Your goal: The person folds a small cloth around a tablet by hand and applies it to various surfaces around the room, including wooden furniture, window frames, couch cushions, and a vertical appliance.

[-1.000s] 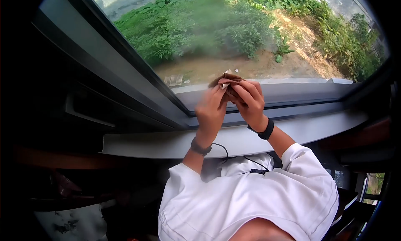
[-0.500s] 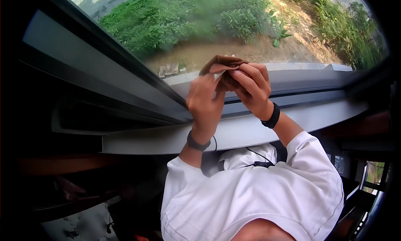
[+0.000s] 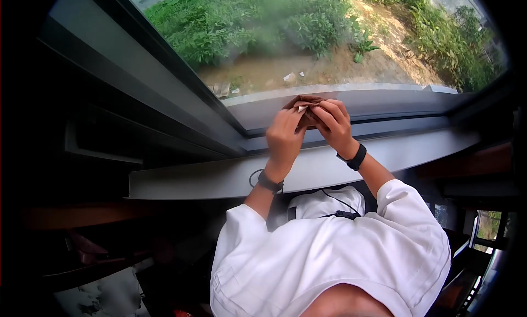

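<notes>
A crumpled brown cloth (image 3: 303, 101) with a small whitish part at its front is held between both hands, above the window sill's inner edge. My left hand (image 3: 285, 137) grips its left side with bent fingers. On the right side, my right hand (image 3: 334, 125) has its fingers curled over the cloth. Each wrist wears a black band. The underside of the cloth is mostly hidden by the fingers.
A pale window sill (image 3: 219, 180) runs across below the hands. The dark window frame (image 3: 181, 75) slants down on the left. Beyond the glass are green plants (image 3: 219, 34) and bare soil. A thin black cable loops by the left wrist.
Compared with half a second ago, both hands and the cloth sit slightly lower, and the left hand is further right. The cloth looks more bunched. The camera view has shifted a little.
</notes>
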A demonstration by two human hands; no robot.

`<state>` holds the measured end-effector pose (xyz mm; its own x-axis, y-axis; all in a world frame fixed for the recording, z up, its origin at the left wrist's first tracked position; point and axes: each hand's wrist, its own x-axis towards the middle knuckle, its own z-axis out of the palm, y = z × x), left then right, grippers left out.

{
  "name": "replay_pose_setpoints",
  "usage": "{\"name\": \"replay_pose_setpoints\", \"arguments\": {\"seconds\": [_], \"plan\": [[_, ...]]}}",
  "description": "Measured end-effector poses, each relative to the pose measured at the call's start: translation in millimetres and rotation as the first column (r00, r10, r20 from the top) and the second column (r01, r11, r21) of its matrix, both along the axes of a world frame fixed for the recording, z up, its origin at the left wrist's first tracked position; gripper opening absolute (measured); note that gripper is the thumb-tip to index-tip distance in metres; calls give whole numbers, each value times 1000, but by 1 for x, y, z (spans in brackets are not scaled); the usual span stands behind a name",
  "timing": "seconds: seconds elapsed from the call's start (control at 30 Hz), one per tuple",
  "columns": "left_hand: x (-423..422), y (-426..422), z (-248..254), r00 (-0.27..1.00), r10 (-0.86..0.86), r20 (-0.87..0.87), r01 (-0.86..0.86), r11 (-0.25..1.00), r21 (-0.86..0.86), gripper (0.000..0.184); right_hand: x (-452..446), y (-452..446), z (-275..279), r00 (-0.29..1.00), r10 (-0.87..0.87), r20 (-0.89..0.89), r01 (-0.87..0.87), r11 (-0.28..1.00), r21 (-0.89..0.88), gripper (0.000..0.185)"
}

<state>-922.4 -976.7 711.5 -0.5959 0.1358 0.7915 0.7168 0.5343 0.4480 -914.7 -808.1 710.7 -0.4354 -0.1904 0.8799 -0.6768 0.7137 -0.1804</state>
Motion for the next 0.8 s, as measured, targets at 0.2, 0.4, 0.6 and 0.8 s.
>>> {"name": "replay_pose_setpoints", "arguments": {"seconds": [0.2,0.4,0.6,0.8], "plan": [[-11,23,82,978,-42,-205,72,987,142,45,-9,7,78,973,-87,-215,72,994,-77,48],[-19,37,98,947,-32,-319,90,982,168,47,-21,16,88,924,-131,-359,94,988,-118,46],[-6,28,36,998,-40,-52,42,999,25,34,-5,17,13,985,-125,-119,109,985,-133,46],[18,-3,-49,938,-5,346,52,991,-125,39,28,-3,-71,915,-1,404,58,990,-129,52]]}}
